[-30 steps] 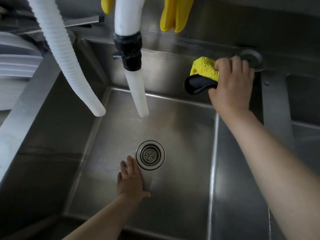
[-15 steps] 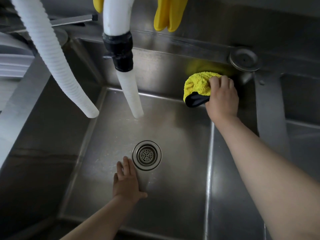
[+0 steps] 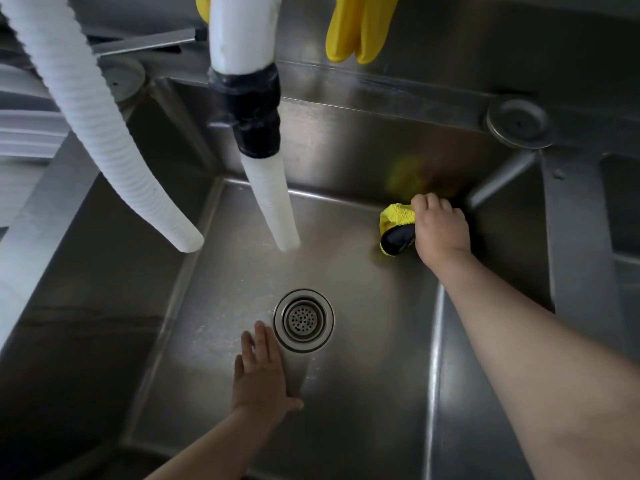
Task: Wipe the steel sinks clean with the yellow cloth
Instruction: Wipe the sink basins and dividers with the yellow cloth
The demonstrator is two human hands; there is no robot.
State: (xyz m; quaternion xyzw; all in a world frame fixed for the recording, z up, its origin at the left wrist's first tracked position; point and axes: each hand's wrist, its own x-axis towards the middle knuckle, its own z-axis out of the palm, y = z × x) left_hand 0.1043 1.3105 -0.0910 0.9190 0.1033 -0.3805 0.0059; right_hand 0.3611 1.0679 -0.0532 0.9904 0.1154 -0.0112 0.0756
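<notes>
I look down into a deep steel sink (image 3: 363, 393). My right hand (image 3: 440, 228) grips a bunched yellow cloth (image 3: 396, 216) with a dark underside and presses it into the sink's far right bottom corner, where the back wall meets the floor. My left hand (image 3: 259, 370) lies flat with fingers spread on the sink floor, just left of the round drain strainer (image 3: 303, 320), holding nothing.
Two white corrugated hoses (image 3: 104, 140) (image 3: 268, 195) hang into the sink from above, one with a black taped joint. Yellow rubber gloves (image 3: 356, 29) hang at the back. A round steel cap (image 3: 519, 123) sits on the back ledge. A second basin (image 3: 620, 237) lies to the right.
My right hand has slid the cloth down the back wall from near the ledge to the bottom corner. My left hand has stayed beside the drain.
</notes>
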